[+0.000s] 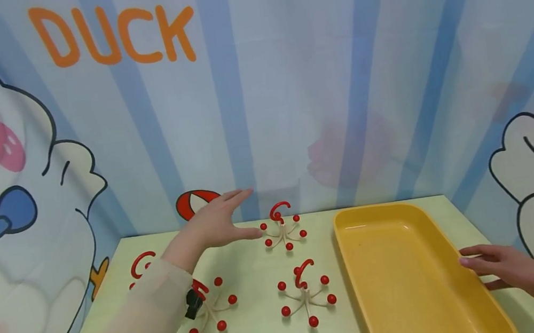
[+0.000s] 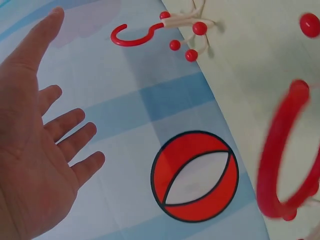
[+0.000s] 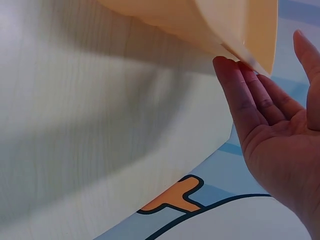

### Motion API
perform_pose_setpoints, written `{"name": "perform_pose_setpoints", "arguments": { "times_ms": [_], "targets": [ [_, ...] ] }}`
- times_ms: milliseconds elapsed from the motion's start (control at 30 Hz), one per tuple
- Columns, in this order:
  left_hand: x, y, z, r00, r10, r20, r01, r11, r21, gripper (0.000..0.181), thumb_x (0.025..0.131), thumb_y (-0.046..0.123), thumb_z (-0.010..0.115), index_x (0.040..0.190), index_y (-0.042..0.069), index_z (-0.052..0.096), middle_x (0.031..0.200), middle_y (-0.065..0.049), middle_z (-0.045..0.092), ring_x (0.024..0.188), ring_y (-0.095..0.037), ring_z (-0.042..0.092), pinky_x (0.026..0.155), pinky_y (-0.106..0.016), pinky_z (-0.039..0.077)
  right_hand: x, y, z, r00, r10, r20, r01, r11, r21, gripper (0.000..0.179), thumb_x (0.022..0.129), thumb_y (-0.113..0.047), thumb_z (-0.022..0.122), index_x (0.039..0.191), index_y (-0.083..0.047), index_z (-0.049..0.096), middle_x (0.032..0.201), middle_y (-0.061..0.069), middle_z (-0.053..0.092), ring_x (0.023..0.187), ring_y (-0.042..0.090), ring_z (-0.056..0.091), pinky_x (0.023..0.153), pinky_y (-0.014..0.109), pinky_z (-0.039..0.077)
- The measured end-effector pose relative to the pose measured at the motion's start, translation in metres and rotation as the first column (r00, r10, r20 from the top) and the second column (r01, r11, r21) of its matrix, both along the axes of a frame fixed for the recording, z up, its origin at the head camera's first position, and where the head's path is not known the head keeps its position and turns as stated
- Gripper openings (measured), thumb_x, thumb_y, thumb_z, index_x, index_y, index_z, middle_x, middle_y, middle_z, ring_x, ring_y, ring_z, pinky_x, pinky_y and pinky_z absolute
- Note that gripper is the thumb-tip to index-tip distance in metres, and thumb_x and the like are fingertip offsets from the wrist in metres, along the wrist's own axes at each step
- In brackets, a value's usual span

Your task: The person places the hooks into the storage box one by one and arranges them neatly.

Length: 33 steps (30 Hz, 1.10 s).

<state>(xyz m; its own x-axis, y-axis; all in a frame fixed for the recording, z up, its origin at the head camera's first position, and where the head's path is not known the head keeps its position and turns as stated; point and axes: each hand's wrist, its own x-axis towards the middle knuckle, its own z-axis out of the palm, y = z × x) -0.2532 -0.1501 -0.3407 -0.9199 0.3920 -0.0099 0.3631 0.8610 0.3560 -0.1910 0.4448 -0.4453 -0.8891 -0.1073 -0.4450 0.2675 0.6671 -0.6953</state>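
Note:
My left hand (image 1: 217, 225) hovers with its thumb and fingers spread, just left of a small multi-arm hanger (image 1: 283, 232) with a red hook and red ball tips. Nothing lies against the palm in the left wrist view. Similar hangers stand nearer: one hanger (image 1: 306, 295) beside the tray, another hanger (image 1: 209, 310) partly behind my left sleeve, and a third whose red hook (image 1: 142, 260) shows past the forearm. At the right, my right hand (image 1: 510, 267) touches the outer side of a yellow tray (image 1: 402, 271) with extended fingers (image 3: 245, 95); its thumb stands apart in the right wrist view.
The hangers and tray share a pale table (image 1: 249, 281). A striped blue curtain (image 1: 269, 91) with duck drawings hangs right behind the table's far edge and round its sides. The left forearm covers part of the table's left side.

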Motion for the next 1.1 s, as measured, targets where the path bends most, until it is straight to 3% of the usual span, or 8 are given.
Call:
{"name": "perform_pose_setpoints", "arguments": {
  "times_ms": [233,433,567,800,1100],
  "targets": [
    [-0.02,0.03,-0.007,1.0,-0.017,0.009,0.017,0.998,0.065,0.096,0.088,0.062,0.081,0.167,0.029,0.039,0.171,-0.01,0.037,0.154,-0.038,0.039,0.116,-0.063,0.044,0.002,0.007,-0.005,1.0,-0.013,0.011,0.014,0.999,-0.044,0.078,0.111,-0.045,0.056,0.15,0.02,0.039,0.143,0.038,0.055,0.118,0.044,0.069,0.09,0.053,0.063],
    [-0.032,0.047,-0.017,1.0,-0.013,0.023,0.01,0.993,0.118,0.09,0.089,0.052,0.084,0.164,0.023,0.046,0.168,-0.01,0.043,0.154,-0.036,0.039,0.118,-0.058,0.043,0.004,0.012,-0.007,1.0,-0.006,0.005,0.007,0.996,-0.093,0.072,0.113,-0.041,0.053,0.151,0.018,0.04,0.145,0.035,0.056,0.12,0.041,0.068,0.092,0.053,0.062],
    [-0.039,0.055,-0.024,1.0,0.0,0.03,-0.004,0.988,0.154,0.084,0.089,0.043,0.086,0.161,0.018,0.05,0.164,-0.009,0.048,0.152,-0.036,0.041,0.119,-0.057,0.042,0.004,0.015,-0.007,1.0,-0.007,0.005,0.008,0.992,-0.123,0.07,0.114,-0.04,0.053,0.152,0.018,0.039,0.144,0.033,0.058,0.121,0.04,0.068,0.092,0.053,0.062],
    [-0.051,0.063,-0.043,1.0,0.024,0.007,-0.025,0.974,0.226,0.074,0.09,0.029,0.089,0.154,0.01,0.057,0.151,-0.015,0.06,0.135,-0.034,0.059,0.11,-0.05,0.052,0.002,0.017,-0.008,1.0,-0.007,0.01,0.009,0.989,-0.149,0.07,0.113,-0.038,0.056,0.152,0.018,0.039,0.14,0.029,0.062,0.119,0.037,0.069,0.092,0.053,0.062],
    [-0.061,0.07,-0.066,0.996,0.085,-0.013,-0.076,0.945,0.318,0.052,0.093,0.018,0.086,0.14,0.007,0.069,0.135,-0.012,0.07,0.124,-0.032,0.065,0.105,-0.045,0.055,0.001,0.019,-0.012,1.0,-0.008,0.004,0.008,0.987,-0.162,0.069,0.112,-0.036,0.059,0.15,0.019,0.041,0.137,0.027,0.064,0.115,0.032,0.071,0.092,0.053,0.062]
  ]
}}
